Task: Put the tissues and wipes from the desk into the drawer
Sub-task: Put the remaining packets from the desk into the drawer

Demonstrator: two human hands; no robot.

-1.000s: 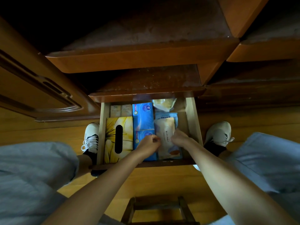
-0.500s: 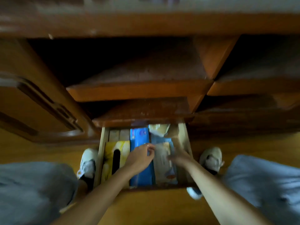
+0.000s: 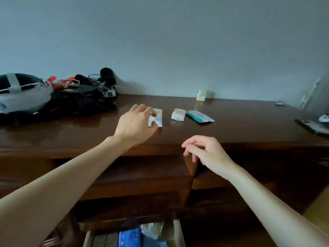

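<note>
A small pale tissue packet with a faint lilac and pink print lies flat on the dark wooden desk, near its front edge. The left hand covers the packet's left side; fingers curl down over its top edge, a thin ring visible on one, and the thumb meets the lower corner, so the hand appears to be closing on the packet, which rests on the wood. Just right of it, apart, sits a second small packet, white with a pink-orange patch, and touching or nearly touching that one a teal wipes pack lies at an angle, its end flap pointing right. A small pale box stands upright farther back by the wall. The right hand hangs in front of the desk's front edge, fingers loosely bent and spread, holding nothing, touching nothing that can be made out. Below, at the bottom of the head view, the open drawer shows light wooden sides and a blue pack among other wrapped items, partly cut off. At the desk's far left lies a black bag with cables and a grey-white helmet-like object. Dark objects sit at the right edge, too blurred to identify.
</note>
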